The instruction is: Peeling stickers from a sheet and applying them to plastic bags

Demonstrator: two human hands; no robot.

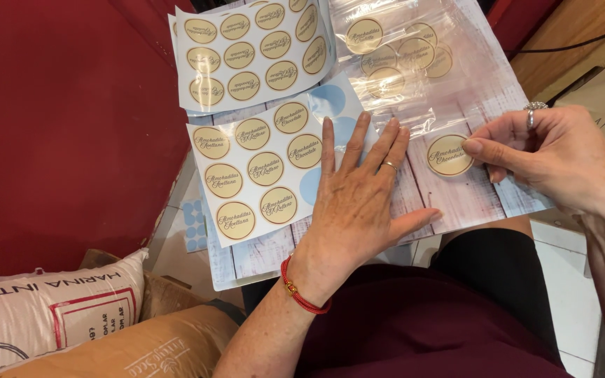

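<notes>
- My left hand lies flat and covers part of the clear bag; I cannot see the bag's lower left corner.
- The upper sticker sheet runs off the top edge.
- The stack of clear bags is cut off at the top too.
- My right hand hides the right edge of the board.
- The white sack leaves the picture at left and bottom.

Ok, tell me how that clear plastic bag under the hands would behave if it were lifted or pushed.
The clear plastic bag looks thin and wrinkled, so it would probably flop and sag when lifted. Its glossy film on the smooth board suggests it slides easily; the left hand lies flat on it, perhaps for that reason. It holds nothing visible, so it is likely very light.
</notes>
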